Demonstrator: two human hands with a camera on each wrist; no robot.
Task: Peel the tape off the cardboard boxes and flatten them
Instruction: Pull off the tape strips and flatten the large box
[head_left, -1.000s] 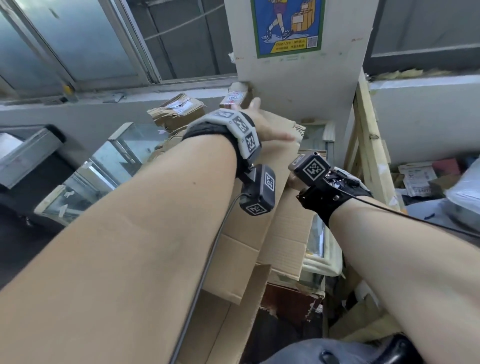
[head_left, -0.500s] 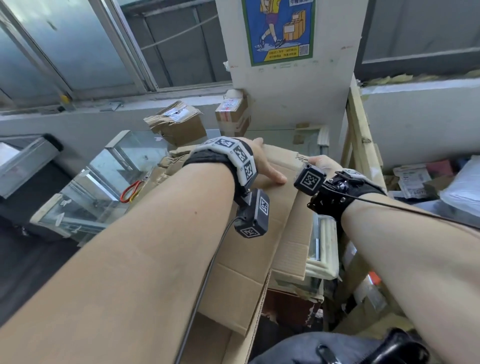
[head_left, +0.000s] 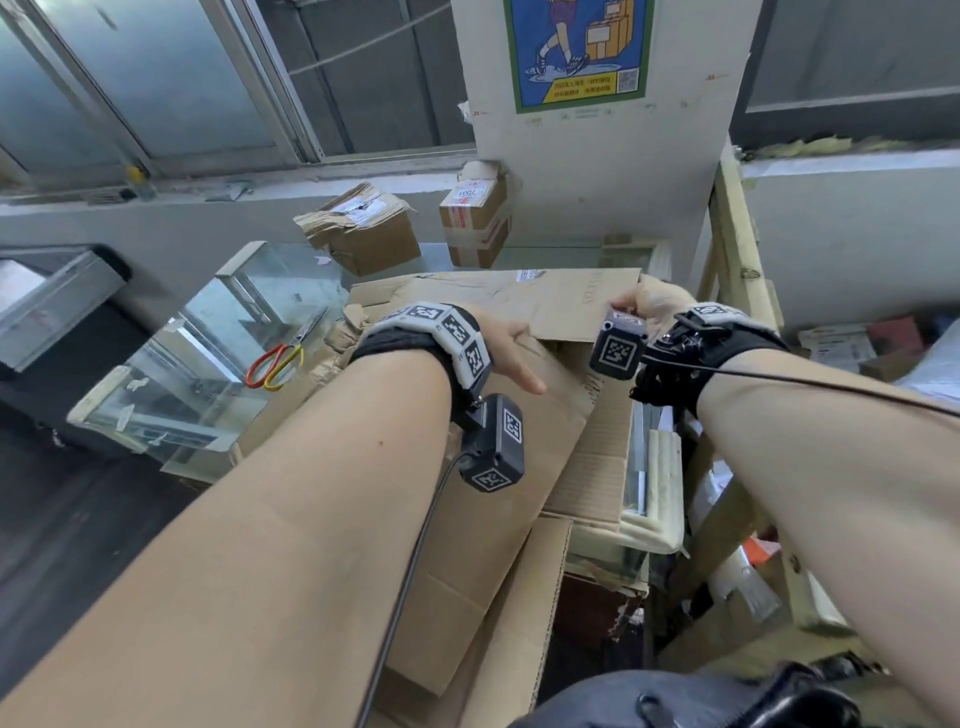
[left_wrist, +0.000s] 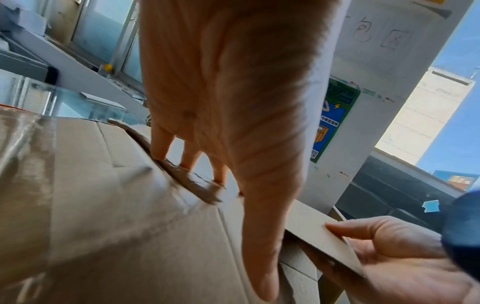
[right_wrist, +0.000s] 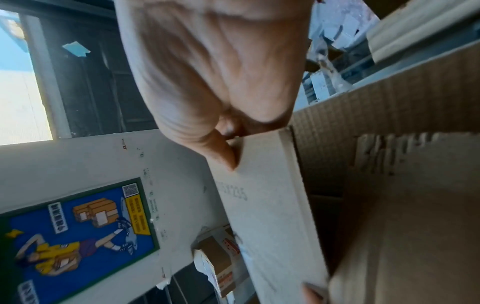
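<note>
The left hand (head_left: 511, 353) lies flat, fingers straight, on the flattened cardboard box (head_left: 566, 306), likely pinning it to the glass tabletop (head_left: 208, 384). Just beside it, the right hand (head_left: 654, 306) pinches the box's far corner flap, probably to fold it down. Beyond both hands stand two taped boxes (head_left: 363, 228); scissors (head_left: 278, 358) lie left of the left hand.

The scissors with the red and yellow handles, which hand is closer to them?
Left. The left hand presses the flattened cardboard beside the scissors; the right hand grips its far edge.
</note>
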